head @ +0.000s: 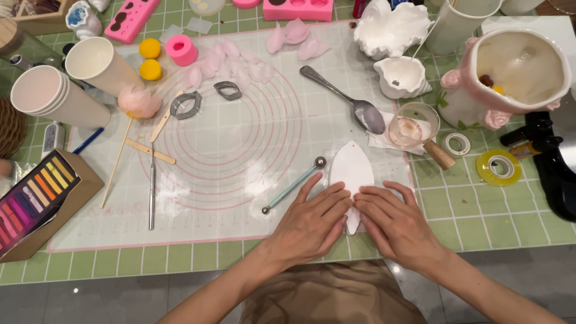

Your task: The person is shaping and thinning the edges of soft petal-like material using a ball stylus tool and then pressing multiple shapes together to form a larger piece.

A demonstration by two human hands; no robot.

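Note:
A white leaf-shaped sheet of paste (351, 169) lies on the translucent work mat (240, 150), its point aimed away from me. My left hand (312, 223) and my right hand (393, 222) rest flat side by side on its near end, fingertips pressing it down. A ball-ended modelling tool (293, 186) with a pale blue handle lies just left of the sheet, beside my left hand.
A metal spoon (345, 99), a small glass (413, 125), tape rolls (498, 167), white and pink flower pots (516, 72), paper cups (54, 90), metal cutters (186, 105), pink petals (240, 66), a pink bud on a stick (139, 101) and a pastel box (33, 201) surround the mat.

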